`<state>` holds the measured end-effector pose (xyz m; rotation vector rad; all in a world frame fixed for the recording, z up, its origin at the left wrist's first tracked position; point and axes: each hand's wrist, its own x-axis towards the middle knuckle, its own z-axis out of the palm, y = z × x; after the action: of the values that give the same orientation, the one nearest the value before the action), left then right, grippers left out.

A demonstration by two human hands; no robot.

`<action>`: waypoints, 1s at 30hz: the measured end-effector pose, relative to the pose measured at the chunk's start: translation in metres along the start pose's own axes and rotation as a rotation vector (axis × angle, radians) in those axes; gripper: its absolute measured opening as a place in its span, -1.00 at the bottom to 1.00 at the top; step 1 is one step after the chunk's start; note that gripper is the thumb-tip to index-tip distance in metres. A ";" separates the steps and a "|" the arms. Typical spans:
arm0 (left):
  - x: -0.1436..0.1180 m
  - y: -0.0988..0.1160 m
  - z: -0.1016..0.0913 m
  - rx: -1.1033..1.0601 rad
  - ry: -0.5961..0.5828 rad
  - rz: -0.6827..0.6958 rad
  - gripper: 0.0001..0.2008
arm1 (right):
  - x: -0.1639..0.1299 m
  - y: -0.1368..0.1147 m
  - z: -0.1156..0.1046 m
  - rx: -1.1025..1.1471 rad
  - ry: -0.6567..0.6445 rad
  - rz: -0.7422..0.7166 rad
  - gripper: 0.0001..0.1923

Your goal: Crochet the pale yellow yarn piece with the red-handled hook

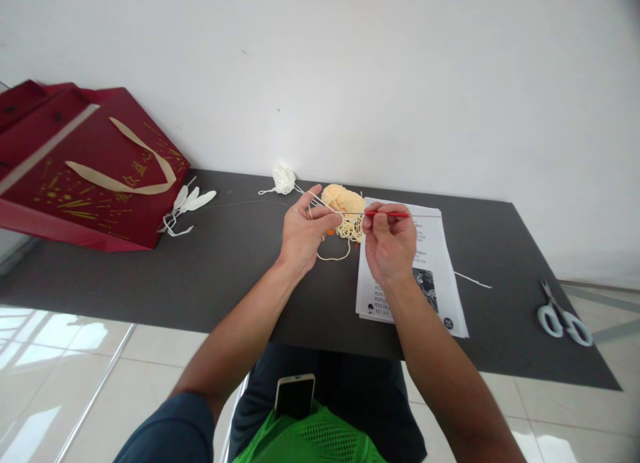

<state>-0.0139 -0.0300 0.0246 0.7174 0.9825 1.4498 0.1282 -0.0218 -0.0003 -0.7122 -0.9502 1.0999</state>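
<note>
My right hand (389,245) pinches a red crochet hook (386,214) that points left toward my left hand (302,231). My left hand holds a strand of pale yellow yarn (345,231) stretched over its fingers, meeting the hook's tip. Just behind both hands a small yellow crocheted piece (343,198) lies on the dark table (225,270), with loose yarn loops hanging below it. A printed paper sheet (430,276) lies under my right hand.
A small white yarn ball (284,178) sits at the table's back. A red gift bag (85,163) lies at the left, white petal-like pieces (190,202) beside it. Scissors (563,316) lie at the right edge. A phone (295,395) rests on my lap.
</note>
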 end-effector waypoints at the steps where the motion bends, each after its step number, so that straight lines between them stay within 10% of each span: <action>1: 0.000 0.000 0.000 0.010 0.001 0.009 -0.03 | 0.000 0.000 -0.001 -0.010 0.006 -0.014 -0.68; 30: 0.007 0.003 -0.011 0.202 -0.229 -0.019 -0.43 | 0.007 -0.004 -0.014 -0.017 -0.123 -0.027 -0.65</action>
<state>-0.0254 -0.0252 0.0218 0.9956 0.9610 1.2310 0.1434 -0.0168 -0.0013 -0.6489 -1.0719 1.1229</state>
